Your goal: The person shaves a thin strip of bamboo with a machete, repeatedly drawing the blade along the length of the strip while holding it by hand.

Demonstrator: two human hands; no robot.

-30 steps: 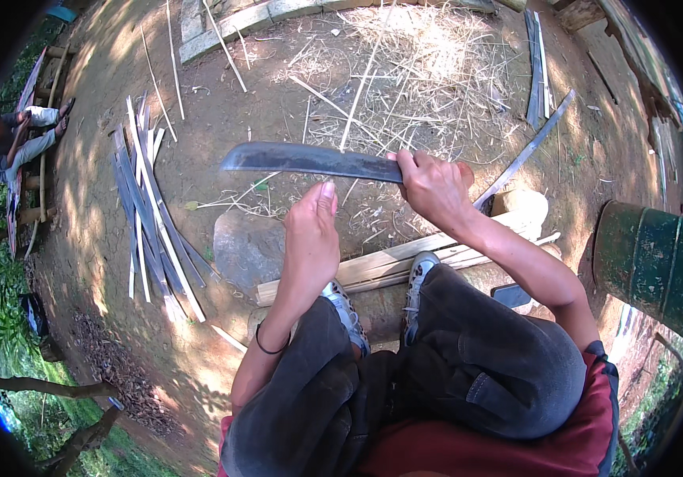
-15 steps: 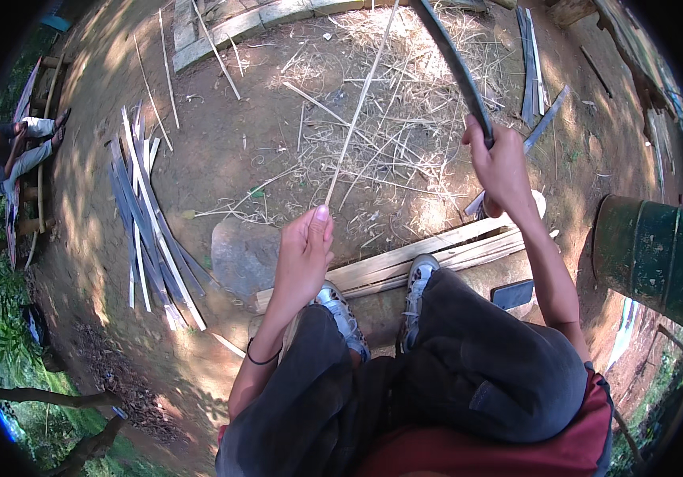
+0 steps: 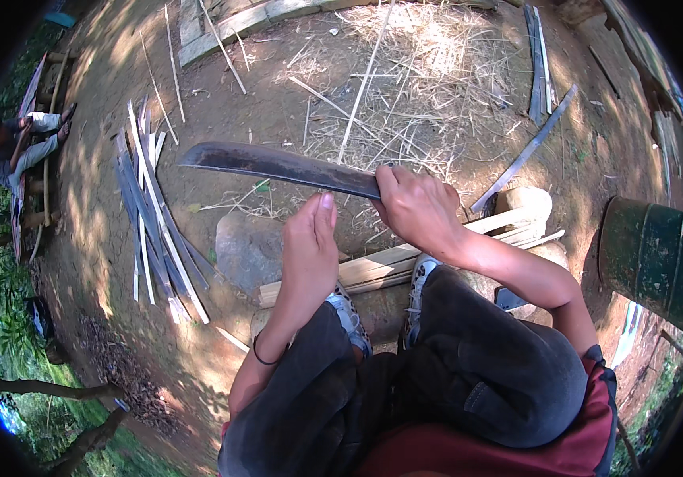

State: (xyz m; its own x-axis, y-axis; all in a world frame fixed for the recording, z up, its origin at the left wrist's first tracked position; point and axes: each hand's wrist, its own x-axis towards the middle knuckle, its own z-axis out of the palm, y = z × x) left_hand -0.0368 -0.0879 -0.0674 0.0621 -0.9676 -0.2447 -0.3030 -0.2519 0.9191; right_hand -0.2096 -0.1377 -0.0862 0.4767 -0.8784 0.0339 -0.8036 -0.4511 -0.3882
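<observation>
My right hand (image 3: 421, 207) is closed round the handle of a machete (image 3: 278, 164). Its long dark blade points left and lies across the view, just beyond my left fingertips. My left hand (image 3: 309, 242), thumb uppermost, pinches the near end of a thin pale bamboo strip (image 3: 363, 89). The strip stretches away toward the far edge and passes behind the blade, which hides part of it near my fingers. I cannot tell whether blade and strip touch. Below my hands, split bamboo lengths (image 3: 381, 266) lie across in front of my shoes.
Dark and pale strips (image 3: 154, 215) lie piled on the left, beside a flat stone (image 3: 250, 250). Shavings (image 3: 421, 103) litter the ground ahead. A green metal drum (image 3: 647, 258) stands at right, a phone (image 3: 508, 299) near my right knee. Far left, a person (image 3: 27, 147) sits.
The machete has swung down from pointing away to lying crosswise, pointing left. My right hand has moved left and nearer my left hand, which keeps its pinch on the strip.
</observation>
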